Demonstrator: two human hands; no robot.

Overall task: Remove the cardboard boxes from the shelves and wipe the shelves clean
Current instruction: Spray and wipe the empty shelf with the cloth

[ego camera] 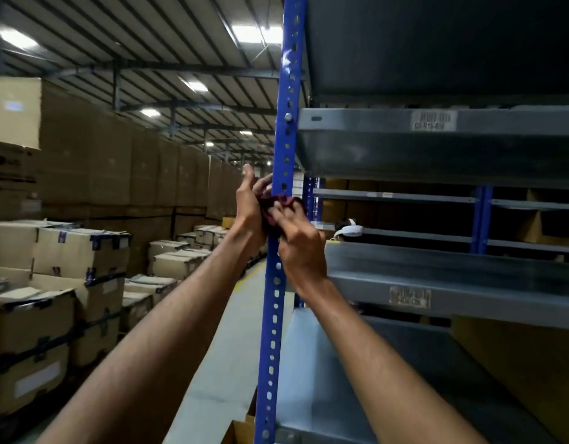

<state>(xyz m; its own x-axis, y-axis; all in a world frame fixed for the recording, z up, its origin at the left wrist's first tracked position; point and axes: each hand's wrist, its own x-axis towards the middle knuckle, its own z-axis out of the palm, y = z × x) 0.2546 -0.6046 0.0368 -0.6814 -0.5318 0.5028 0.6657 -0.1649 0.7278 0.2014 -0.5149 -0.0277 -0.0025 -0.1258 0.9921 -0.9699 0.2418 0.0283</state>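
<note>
A dark red cloth (278, 208) is wrapped against the blue perforated upright (284, 129) of the metal rack at about chest height. My left hand (249, 200) holds the cloth from the left side of the post, fingers reaching round it. My right hand (297, 243) grips the cloth's lower part from the right, fingers curled. The grey shelves (437, 283) to the right of the post are bare near me. A cardboard box (517, 357) sits on the lower shelf at the right.
Stacked cardboard boxes (78, 251) line the left side of the aisle, with a tall wall of cartons (116, 168) behind them. A grey floor strip (231, 331) runs between them and the rack. Another person's head (347, 230) shows behind the shelves. A box corner (239, 432) sits by the post's foot.
</note>
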